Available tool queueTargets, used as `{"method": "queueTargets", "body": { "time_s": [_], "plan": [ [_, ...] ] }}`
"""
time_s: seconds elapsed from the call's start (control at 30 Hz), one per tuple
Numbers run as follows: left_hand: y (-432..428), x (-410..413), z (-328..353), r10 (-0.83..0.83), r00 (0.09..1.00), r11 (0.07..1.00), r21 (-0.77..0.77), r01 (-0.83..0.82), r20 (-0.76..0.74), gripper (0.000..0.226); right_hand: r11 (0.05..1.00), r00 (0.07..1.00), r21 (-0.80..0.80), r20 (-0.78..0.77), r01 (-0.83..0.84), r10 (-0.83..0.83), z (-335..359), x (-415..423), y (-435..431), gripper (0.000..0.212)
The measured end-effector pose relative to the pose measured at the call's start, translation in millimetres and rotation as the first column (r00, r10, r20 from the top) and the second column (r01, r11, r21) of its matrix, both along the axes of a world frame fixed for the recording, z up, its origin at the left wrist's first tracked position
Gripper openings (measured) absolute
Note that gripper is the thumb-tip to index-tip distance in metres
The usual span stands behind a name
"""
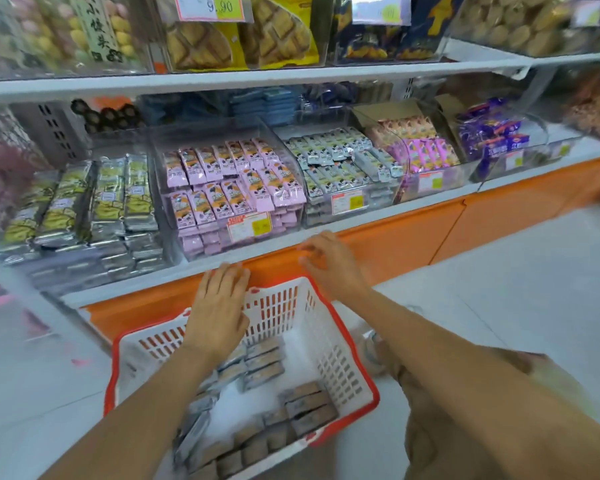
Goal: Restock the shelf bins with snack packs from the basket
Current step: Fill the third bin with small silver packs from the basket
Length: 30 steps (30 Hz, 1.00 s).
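Snack packs point(262, 363) lay inside a white basket point(336, 344). Over its far rim, the left hand point(219, 306) spread flat, the right hand point(329, 263) loosely curled, both empty. Shelf bins point(243, 237) stood behind it.

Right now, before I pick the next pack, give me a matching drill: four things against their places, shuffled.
Things:
1. pink packs
2. yellow packs
3. dark purple packs
4. basket

Places:
A. on the floor, below the shelf
B. bin to the right of the white packs
C. bin to the left of the pink packs
D. bin between the yellow and the white packs

Pairs: 1-D, 2-C, 3-B, 4-A
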<state>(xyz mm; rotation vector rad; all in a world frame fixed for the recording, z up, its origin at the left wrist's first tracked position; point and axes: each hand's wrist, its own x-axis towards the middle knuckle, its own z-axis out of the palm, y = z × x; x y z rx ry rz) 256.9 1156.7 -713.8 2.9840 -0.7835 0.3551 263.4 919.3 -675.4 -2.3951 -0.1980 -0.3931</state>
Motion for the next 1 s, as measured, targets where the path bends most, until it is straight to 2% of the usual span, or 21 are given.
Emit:
{"method": "queueTargets", "body": {
  "time_s": [0.1,0.3,0.37,0.47,0.63,0.73,0.8,0.93,1.0],
  "plan": [
    [19,-9,-15,0.048,0.996,0.996,0.076,-0.042,-0.069,0.082,0.997,0.996,-0.015,-0.055,-0.074,0.073,-33,-18,26,0.019],
    [40,0,-48,0.162,0.962,0.977,0.175,-0.124,-0.22,0.078,0.991,0.942,-0.035,-0.318,-0.126,0.108,-109,-23,48,0.024],
    [47,7,-65,0.188,0.958,0.971,0.189,-0.148,-0.217,0.079,0.988,0.906,-0.077,-0.414,-0.13,0.087,-137,-21,52,0.027],
    [59,19,-96,0.204,0.962,0.975,0.131,-0.181,-0.183,0.088,0.982,0.823,-0.117,-0.565,-0.149,0.058,-178,-18,57,0.033],
    [76,29,-145,0.191,0.967,0.973,0.166,-0.163,-0.169,0.097,0.967,0.695,-0.141,-0.717,-0.212,0.048,-236,-13,67,0.034],
    [75,30,-163,0.177,0.979,0.981,0.101,-0.167,-0.098,0.097,0.949,0.637,-0.168,-0.769,-0.269,0.044,-267,-10,74,0.043],
    [74,31,-171,0.191,0.98,0.979,0.079,-0.186,-0.057,0.097,0.938,0.634,-0.195,-0.773,-0.286,0.033,-284,-7,80,0.047],
    [69,30,-185,0.209,0.978,0.977,0.037,-0.209,-0.021,0.079,0.883,0.704,-0.34,-0.71,-0.323,-0.016,-306,-4,88,0.051],
    [69,30,-187,0.215,0.976,0.977,0.021,-0.214,-0.025,0.076,0.876,0.728,-0.369,-0.685,-0.312,-0.029,-316,-9,89,0.047]
  ]
}}
